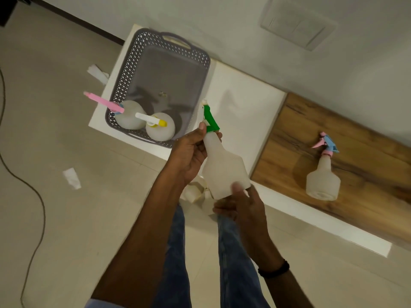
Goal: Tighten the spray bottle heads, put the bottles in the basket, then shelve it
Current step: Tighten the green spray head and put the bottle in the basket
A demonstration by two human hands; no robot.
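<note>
Green-headed spray bottle (pixel 224 167) is up in the air in both hands: left hand (pixel 189 156) has its fingers closed round the neck just under the green head, right hand (pixel 242 205) grips the base. The grey basket (pixel 133 63) on the white table (pixel 242 96) already has two bottles, the pink-headed bottle (pixel 130 115) and yellow-headed bottle (pixel 160 127), and another spray bottle (pixel 323 176) lies well off right on the wood part.

A: So what kind of place was it?

B: Looked like a room in somebody's home. Beige floor tiles (pixel 44 63), plain white wall (pixel 244 30) with a switch plate (pixel 297 24) on it, dark skirting (pixel 89 25) at the bottom.

A: Any furniture?

B: A low white cabinet (pixel 244 103) with a wood-grain top (pixel 355 156) against the wall. Loose cable (pixel 37 192) and paper scraps (pixel 72 177) on the floor, too.
</note>
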